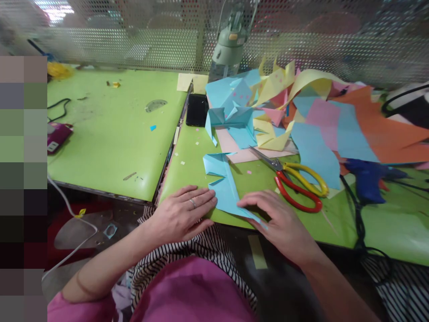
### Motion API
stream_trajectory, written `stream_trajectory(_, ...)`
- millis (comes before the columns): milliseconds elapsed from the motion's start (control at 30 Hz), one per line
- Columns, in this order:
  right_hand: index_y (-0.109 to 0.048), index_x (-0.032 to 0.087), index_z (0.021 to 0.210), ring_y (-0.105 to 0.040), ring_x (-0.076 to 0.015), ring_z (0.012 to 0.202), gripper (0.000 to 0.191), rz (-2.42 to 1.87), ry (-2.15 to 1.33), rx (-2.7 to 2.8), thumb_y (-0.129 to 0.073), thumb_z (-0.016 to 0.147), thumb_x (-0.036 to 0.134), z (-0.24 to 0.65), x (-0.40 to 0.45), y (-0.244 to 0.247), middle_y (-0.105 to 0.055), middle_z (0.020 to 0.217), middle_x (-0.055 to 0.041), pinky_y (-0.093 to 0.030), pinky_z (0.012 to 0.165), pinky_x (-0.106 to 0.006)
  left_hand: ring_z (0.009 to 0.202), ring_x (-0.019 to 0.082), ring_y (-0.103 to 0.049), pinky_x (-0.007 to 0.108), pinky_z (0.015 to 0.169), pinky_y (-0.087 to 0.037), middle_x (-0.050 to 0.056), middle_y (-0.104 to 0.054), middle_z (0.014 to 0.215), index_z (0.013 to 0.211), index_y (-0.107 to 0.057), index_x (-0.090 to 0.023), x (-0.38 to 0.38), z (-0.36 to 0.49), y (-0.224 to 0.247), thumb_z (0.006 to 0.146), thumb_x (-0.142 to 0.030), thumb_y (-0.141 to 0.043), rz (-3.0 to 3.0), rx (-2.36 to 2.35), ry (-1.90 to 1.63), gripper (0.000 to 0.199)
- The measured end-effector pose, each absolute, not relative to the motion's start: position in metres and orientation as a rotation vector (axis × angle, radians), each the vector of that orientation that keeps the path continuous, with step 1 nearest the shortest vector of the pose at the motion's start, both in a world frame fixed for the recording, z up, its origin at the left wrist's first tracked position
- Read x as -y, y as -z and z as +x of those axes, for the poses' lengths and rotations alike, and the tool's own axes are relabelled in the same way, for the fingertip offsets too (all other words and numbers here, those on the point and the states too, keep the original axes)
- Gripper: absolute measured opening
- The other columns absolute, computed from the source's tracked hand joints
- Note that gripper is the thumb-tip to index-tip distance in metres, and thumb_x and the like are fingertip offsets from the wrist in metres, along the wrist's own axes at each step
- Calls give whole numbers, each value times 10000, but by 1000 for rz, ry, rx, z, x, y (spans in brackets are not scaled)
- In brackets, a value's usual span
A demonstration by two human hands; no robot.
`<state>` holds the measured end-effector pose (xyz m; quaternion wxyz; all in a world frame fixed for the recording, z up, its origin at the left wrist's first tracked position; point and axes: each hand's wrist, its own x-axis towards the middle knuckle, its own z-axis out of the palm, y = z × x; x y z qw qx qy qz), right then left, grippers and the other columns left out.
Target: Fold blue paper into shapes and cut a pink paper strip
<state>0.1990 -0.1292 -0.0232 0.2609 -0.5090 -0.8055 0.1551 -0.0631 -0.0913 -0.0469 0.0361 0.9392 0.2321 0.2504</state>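
Observation:
A folded piece of light blue paper [225, 193] lies at the front edge of the green table, with creased flaps standing at its left side. My left hand [187, 208] rests flat with fingers stretched out, the fingertips touching the paper's left edge; a ring is on one finger. My right hand [275, 219] pinches the paper's lower right corner between thumb and fingers, where a narrow strip is folded. Scissors [278, 167] with one yellow and one red handle lie partly open just beyond my right hand. Behind the paper sits another folded blue paper shape [234, 123].
A black phone [196, 110] and a green water bottle [228, 49] stand near the mesh partition [134, 40]. Coloured paper sheets [363, 120] pile up at the right, beside a blue glue gun [367, 179] with its cable. A gap [172, 143] separates two tabletops.

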Motion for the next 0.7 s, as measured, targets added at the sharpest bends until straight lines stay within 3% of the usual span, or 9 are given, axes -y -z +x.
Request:
stream_trajectory(67,-645,258,968,-643,-201,900,123,-1259,-327,2297,-532,945,216,202,128,19,-724,973,-29,-503,789,-369,1233,205,-608,399,1072,-478,82,-646,1327,1269,-602,-115,91,-64,47,988,-412,-501,2879,-695,-775,421)
stream_trajectory(200,-630,257,1056,-634,-192,885,177,-1141,-198,2351,-514,956,167,201,129,16,-749,955,-11,-481,785,-357,1237,204,-605,413,1089,-459,70,-660,1307,1245,-613,-123,91,-65,45,986,-442,-502,2866,-643,-796,426)
stream_trajectory(433,-646,207,1005,-600,-186,812,140,-1160,-62,2361,-511,975,229,204,132,30,-708,892,-43,-464,766,-333,1275,223,-573,417,1107,-437,80,-638,1339,1275,-591,-118,91,-67,45,981,-458,-512,2903,-610,-740,456)
stream_trajectory(700,-530,209,755,-557,-202,741,226,-1312,32,2332,-499,974,251,196,132,29,-640,783,-57,-439,716,-362,1254,225,-590,419,1110,-432,87,-647,1325,1230,-618,-132,92,-66,44,981,-500,-490,2911,-628,-735,462)
